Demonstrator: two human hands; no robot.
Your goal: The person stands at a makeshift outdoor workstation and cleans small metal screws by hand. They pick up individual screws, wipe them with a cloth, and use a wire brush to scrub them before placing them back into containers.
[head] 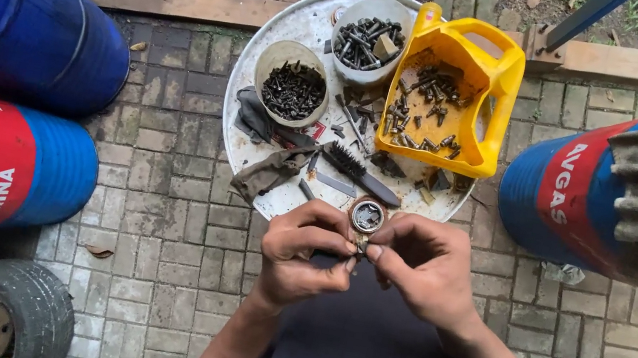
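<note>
Outdoor yard, flat daylight. Grey brick paver floor (159, 204), worn wooden plank border (176, 1), bare soil beyond. Blue metal drums (18, 16) flank both sides; old rubber tyre (12, 309), possibly on a rusty rim.

A round tray (271, 50) lay just beyond the hands; two cups (293, 84) and a cut jug (476, 67) stood on it.

You have a bright yellow cut-open jug (474, 76) on a whitish round tray (271, 50), a black-bristled brush (348, 162), blue drums (19, 8) (two with a red band), and grey-brown paving (159, 204) in a brick pattern.
</note>
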